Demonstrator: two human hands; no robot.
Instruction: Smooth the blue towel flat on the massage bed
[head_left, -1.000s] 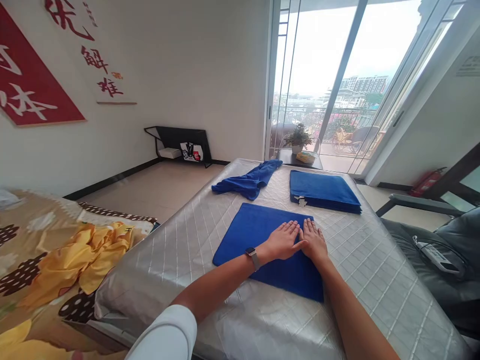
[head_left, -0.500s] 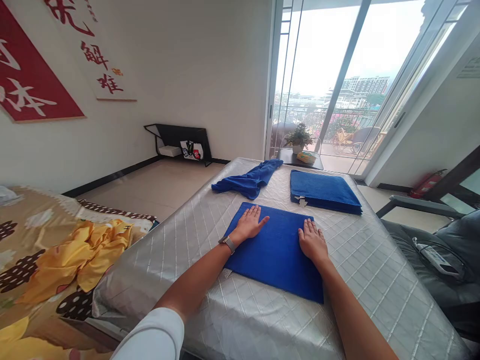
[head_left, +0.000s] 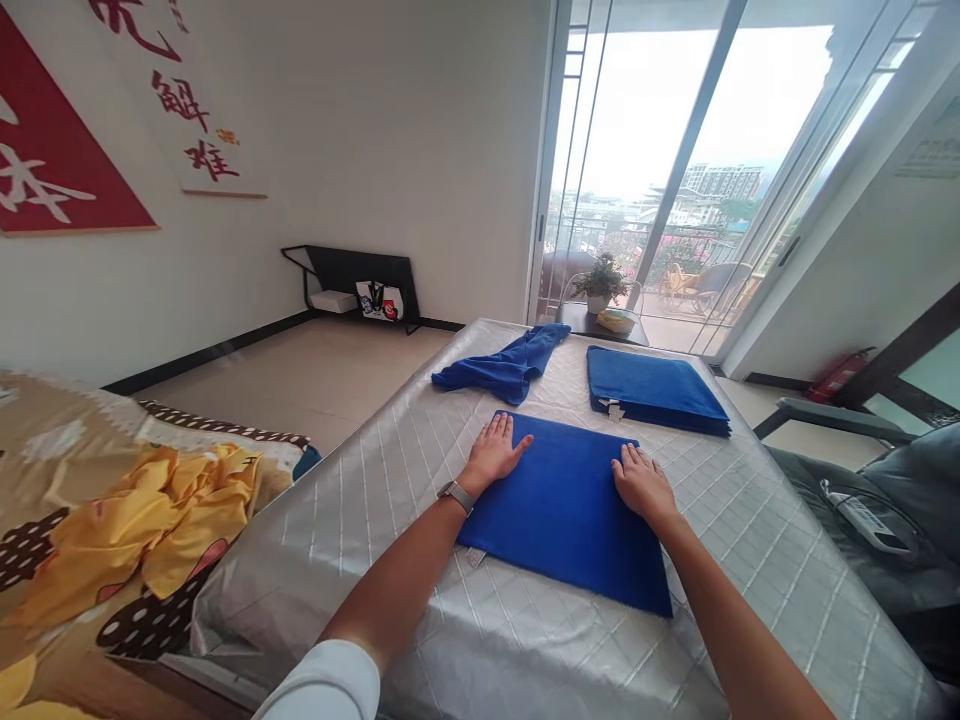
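Observation:
A folded blue towel (head_left: 566, 520) lies flat on the silver quilted table cover (head_left: 360, 510), a white label showing at its near left edge. My left hand (head_left: 495, 452) rests on the towel's left side with its fingers stretched out; a watch is on the wrist. Flat along the right edge lies my right hand (head_left: 643, 480), fingers extended. Farther back on the right is a stack of folded blue towels (head_left: 656, 385) with white labels at its front corner. A crumpled blue towel (head_left: 510, 365) sits at the back left of the cover.
Left of the table, a patterned bed cover (head_left: 45, 440) carries a rumpled yellow cloth (head_left: 172, 500). On the right stands a dark armchair (head_left: 817, 480) holding a white power strip (head_left: 862, 515). A potted plant (head_left: 600, 280) is at the far end, before the glass doors.
Both hands still lie flat on the folded towel and have barely moved against it. The view has shifted slightly, so the towels appear a little farther right.

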